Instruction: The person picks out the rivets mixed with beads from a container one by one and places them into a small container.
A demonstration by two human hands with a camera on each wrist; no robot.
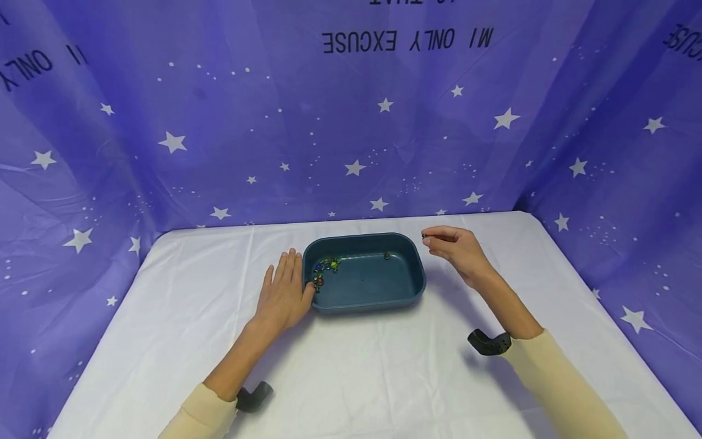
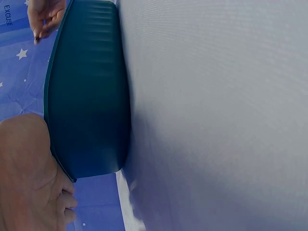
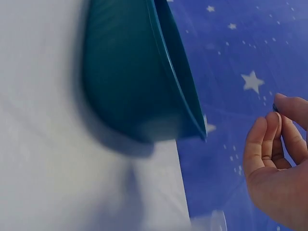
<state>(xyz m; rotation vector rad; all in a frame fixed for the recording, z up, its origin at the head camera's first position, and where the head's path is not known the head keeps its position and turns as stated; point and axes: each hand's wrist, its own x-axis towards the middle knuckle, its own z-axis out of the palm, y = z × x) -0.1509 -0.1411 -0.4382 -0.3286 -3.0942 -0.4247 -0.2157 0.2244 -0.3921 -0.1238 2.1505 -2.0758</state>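
Tub [image 1: 367, 291] on white tablecloth [image 1: 340, 378], starry purple curtains [image 1: 307, 91] around

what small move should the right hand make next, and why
Probably firm up the pinch of the right hand before shifting it: it holds a tiny item off the white tablecloth, just outside the dark teal bin, so a slip there would likely drop it outside the rim.

My cream sleeves [image 1: 560, 381], black wrist cameras [image 1: 488, 342], the near edge of a white table [image 1: 329, 372], dark teal basin [image 1: 367, 306], blue, green and red beads [image 1: 334, 266] by its left edge, violet-blue curtain [image 1: 323, 195], white stars [image 1: 354, 167], black lettering [image 1: 359, 42]
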